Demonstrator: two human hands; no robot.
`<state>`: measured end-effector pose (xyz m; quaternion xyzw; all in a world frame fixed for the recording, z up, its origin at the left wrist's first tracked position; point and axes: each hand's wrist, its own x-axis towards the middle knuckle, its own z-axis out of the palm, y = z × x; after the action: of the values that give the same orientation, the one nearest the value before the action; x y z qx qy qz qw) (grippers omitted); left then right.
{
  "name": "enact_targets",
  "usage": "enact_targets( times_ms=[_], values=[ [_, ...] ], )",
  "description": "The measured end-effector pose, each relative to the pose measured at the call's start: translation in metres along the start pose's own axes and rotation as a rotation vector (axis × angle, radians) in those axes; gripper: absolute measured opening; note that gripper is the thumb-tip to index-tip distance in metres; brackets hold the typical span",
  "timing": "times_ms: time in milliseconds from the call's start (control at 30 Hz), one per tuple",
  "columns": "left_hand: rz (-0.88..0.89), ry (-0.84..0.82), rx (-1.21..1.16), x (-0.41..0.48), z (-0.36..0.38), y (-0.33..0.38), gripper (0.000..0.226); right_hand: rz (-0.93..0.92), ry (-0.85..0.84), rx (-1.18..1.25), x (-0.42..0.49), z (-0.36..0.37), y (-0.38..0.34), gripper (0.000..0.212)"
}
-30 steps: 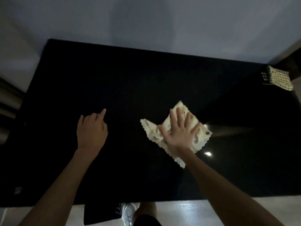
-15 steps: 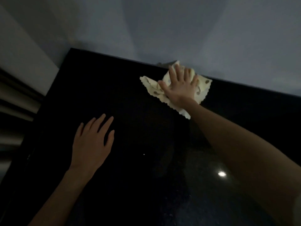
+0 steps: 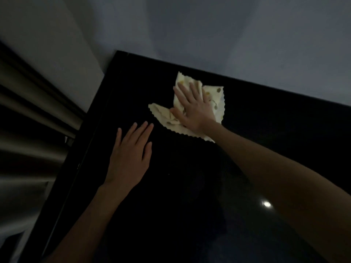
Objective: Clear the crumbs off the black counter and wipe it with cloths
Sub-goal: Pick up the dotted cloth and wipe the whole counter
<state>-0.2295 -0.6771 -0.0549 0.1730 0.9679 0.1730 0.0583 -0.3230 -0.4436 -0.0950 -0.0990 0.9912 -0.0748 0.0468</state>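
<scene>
Cream cloth (image 3: 216, 103) bunches under the flat, open right hand (image 3: 195, 111) (left hand (image 3: 131, 156) open, empty); it may skip crumbs on the black counter (image 3: 190, 205) by the far edge.

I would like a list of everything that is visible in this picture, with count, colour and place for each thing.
counter: one, black and glossy, fills the middle and lower picture
cloth: one, cream with darker spots, zigzag edge, on the counter near its far edge
wall: one, pale grey, behind the counter
curtain: one, grey-brown folds, at the left
light reflection: one, white, on the counter at lower right
left hand: one, flat on the counter
right hand: one, pressed flat on the cloth
</scene>
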Motion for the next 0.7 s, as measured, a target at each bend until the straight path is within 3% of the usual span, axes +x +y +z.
enact_targets(
  times_ms=[433,700],
  values=[
    [0.04,-0.128,0.014,-0.133,-0.029,-0.071,0.046,0.173,-0.019,0.044,-0.219,0.042,-0.199,0.068],
    [0.089,-0.175,0.059,-0.157,-0.032,-0.058,0.049,0.262,-0.032,0.055,-0.307,0.046,-0.242,0.067]
  ],
)
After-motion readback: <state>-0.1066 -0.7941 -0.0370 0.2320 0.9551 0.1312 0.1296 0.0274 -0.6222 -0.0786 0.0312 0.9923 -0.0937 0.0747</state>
